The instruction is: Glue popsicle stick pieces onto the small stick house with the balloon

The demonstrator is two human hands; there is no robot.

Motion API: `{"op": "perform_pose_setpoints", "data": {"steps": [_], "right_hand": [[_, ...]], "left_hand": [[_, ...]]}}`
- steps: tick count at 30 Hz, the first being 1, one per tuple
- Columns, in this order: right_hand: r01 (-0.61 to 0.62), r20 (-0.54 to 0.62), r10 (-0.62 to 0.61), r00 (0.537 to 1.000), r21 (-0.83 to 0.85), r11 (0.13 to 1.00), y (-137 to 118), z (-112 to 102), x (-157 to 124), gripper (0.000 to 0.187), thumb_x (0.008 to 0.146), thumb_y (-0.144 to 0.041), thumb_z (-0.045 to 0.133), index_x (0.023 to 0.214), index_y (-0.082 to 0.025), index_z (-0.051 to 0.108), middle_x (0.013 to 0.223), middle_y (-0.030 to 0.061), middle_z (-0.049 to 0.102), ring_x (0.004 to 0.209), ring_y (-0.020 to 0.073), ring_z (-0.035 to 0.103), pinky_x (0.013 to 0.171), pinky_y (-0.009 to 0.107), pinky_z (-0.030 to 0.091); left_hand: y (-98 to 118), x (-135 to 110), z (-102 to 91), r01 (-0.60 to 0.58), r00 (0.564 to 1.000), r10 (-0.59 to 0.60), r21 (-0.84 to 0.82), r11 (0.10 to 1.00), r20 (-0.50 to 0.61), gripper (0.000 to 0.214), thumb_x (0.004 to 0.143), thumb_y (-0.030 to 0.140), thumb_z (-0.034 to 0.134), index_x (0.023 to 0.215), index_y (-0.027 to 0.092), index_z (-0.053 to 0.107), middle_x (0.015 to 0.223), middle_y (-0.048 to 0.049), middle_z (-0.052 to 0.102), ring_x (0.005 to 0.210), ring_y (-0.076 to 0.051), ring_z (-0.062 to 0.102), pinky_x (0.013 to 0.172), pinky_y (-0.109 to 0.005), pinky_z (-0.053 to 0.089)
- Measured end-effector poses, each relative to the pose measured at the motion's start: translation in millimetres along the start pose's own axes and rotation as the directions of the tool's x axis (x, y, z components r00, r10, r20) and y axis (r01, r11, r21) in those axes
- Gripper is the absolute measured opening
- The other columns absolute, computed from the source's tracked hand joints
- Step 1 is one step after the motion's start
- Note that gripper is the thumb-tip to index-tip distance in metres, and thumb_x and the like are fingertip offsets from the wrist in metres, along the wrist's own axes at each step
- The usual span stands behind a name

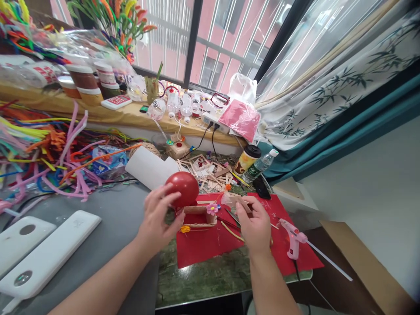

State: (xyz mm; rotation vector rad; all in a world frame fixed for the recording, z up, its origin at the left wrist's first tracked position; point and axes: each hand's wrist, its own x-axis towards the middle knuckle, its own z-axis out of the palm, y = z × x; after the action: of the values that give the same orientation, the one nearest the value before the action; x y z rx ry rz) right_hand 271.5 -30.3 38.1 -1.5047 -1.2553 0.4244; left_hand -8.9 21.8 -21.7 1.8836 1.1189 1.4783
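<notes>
Open-topped tan cardboard box [199, 225]: located between the two hands, just right of the left fingertips and left of the right hand.
Long axis of box: run roughly crosswise, from the left hand's side toward the right hand's side.
Nearer hand: judged to be the left hand [158, 223], at the box's left end; contact with the box wall cannot be told.
Left hand state: fingers spread wide, thumb set apart; nothing is seen gripped.
Glossy round red balloon [184, 188]: seen just beyond the left fingers, which partly overlap it; touch cannot be confirmed.
Right hand [256, 224] state: fingers drawn narrow; a thin flat tan cardboard piece [243, 204] is held between thumb and fingers.
Key relation: the held piece is placed to the right of the box's right end, apart from it.
Pink petalled flower [212, 209]: seen at the box's right end, facing the right hand.
Yellow-orange flower [185, 229]: seen at the near left corner, beside the left thumb.
Pink plastic glue gun [293, 239]: noted right of the right hand, on a flat red sheet [210, 247].
</notes>
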Motion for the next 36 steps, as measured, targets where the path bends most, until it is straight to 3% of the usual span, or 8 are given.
{"op": "perform_pose_setpoints", "data": {"steps": [2, 3, 6, 10, 15, 19, 31, 36], "right_hand": [[0.003, 0.052, -0.008, 0.999, 0.083, 0.997, -1, 1, 9, 0.018, 0.097, -0.041, 0.069, 0.103, -0.024, 0.071, 0.098, 0.0057, 0.075, 0.092, 0.0255, 0.071, 0.089, 0.037, 0.056], [-0.004, 0.094, -0.007, 0.996, 0.116, 0.993, -3, 4, 14, 0.019, 0.097, -0.041, 0.070, 0.104, -0.024, 0.072, 0.099, 0.0059, 0.076, 0.094, 0.0254, 0.071, 0.090, 0.037, 0.057], [-0.021, 0.248, -0.013, 0.969, 0.135, 0.991, -11, 16, 29, 0.019, 0.099, -0.042, 0.069, 0.104, -0.024, 0.073, 0.100, 0.0057, 0.076, 0.093, 0.0243, 0.072, 0.087, 0.036, 0.057], [0.090, 0.450, -0.116, 0.886, 0.080, 0.993, -19, 30, 42, 0.015, 0.101, -0.035, 0.066, 0.102, -0.023, 0.076, 0.101, 0.0065, 0.076, 0.095, 0.0243, 0.070, 0.088, 0.037, 0.055], [0.155, 0.410, -0.195, 0.891, 0.129, 0.979, -15, 27, 33, 0.011, 0.100, -0.023, 0.063, 0.098, -0.025, 0.073, 0.092, 0.0031, 0.071, 0.088, 0.0208, 0.066, 0.084, 0.035, 0.053], [0.156, 0.400, -0.207, 0.893, 0.158, 0.975, -9, 19, 20, 0.013, 0.098, -0.017, 0.064, 0.100, -0.026, 0.073, 0.094, 0.0031, 0.071, 0.089, 0.0205, 0.067, 0.082, 0.034, 0.054], [0.189, 0.476, -0.236, 0.848, 0.145, 0.971, -10, 13, 14, 0.027, 0.087, -0.002, 0.064, 0.099, -0.025, 0.071, 0.091, 0.0012, 0.070, 0.085, 0.0191, 0.067, 0.080, 0.035, 0.054], [0.175, 0.466, -0.218, 0.857, 0.133, 0.975, -7, 11, 12, 0.028, 0.087, -0.002, 0.063, 0.099, -0.025, 0.071, 0.093, 0.0016, 0.070, 0.086, 0.0192, 0.067, 0.079, 0.034, 0.055]], "left_hand": [[3, -3, -0.1, -0.111, 0.979, 0.098, 0.063, 0.992, 0.176, 0.057, 0.077, 0.034, 0.089, 0.132, 0.037, 0.074, 0.154, -0.0079, 0.059, 0.151, -0.045, 0.040, 0.128, -0.061, 0.021], [3, -4, 0.6, -0.140, 0.967, 0.115, 0.094, 0.986, 0.229, 0.065, 0.075, 0.039, 0.091, 0.137, 0.038, 0.071, 0.155, -0.0081, 0.059, 0.150, -0.046, 0.040, 0.128, -0.061, 0.020], [3, -3, 3.0, -0.183, 0.958, 0.132, 0.191, 0.964, 0.255, 0.087, 0.069, 0.052, 0.095, 0.148, 0.036, 0.063, 0.162, -0.0105, 0.052, 0.150, -0.049, 0.039, 0.127, -0.061, 0.017], [9, 0, 2.4, -0.218, 0.948, 0.127, 0.306, 0.927, 0.292, 0.061, 0.082, 0.051, 0.086, 0.137, 0.030, 0.070, 0.165, -0.0104, 0.050, 0.152, -0.044, 0.040, 0.128, -0.057, 0.017], [16, -6, 3.0, -0.330, 0.918, 0.234, 0.292, 0.898, 0.319, 0.049, 0.086, 0.048, 0.082, 0.128, 0.027, 0.071, 0.162, -0.0082, 0.055, 0.149, -0.035, 0.046, 0.129, -0.049, 0.020], [16, -12, 5.5, -0.368, 0.897, 0.256, 0.287, 0.884, 0.362, 0.044, 0.088, 0.048, 0.081, 0.124, 0.026, 0.070, 0.162, -0.0077, 0.055, 0.149, -0.033, 0.047, 0.130, -0.049, 0.019], [23, -9, 3.9, -0.375, 0.869, 0.245, 0.249, 0.893, 0.430, 0.039, 0.090, 0.046, 0.080, 0.121, 0.024, 0.068, 0.156, -0.0079, 0.062, 0.145, -0.031, 0.050, 0.128, -0.045, 0.017], [23, -12, 5.4, -0.385, 0.838, 0.259, 0.184, 0.905, 0.480, 0.043, 0.093, 0.041, 0.079, 0.128, 0.023, 0.065, 0.135, -0.0056, 0.075, 0.128, -0.026, 0.061, 0.122, -0.042, 0.021]]}}
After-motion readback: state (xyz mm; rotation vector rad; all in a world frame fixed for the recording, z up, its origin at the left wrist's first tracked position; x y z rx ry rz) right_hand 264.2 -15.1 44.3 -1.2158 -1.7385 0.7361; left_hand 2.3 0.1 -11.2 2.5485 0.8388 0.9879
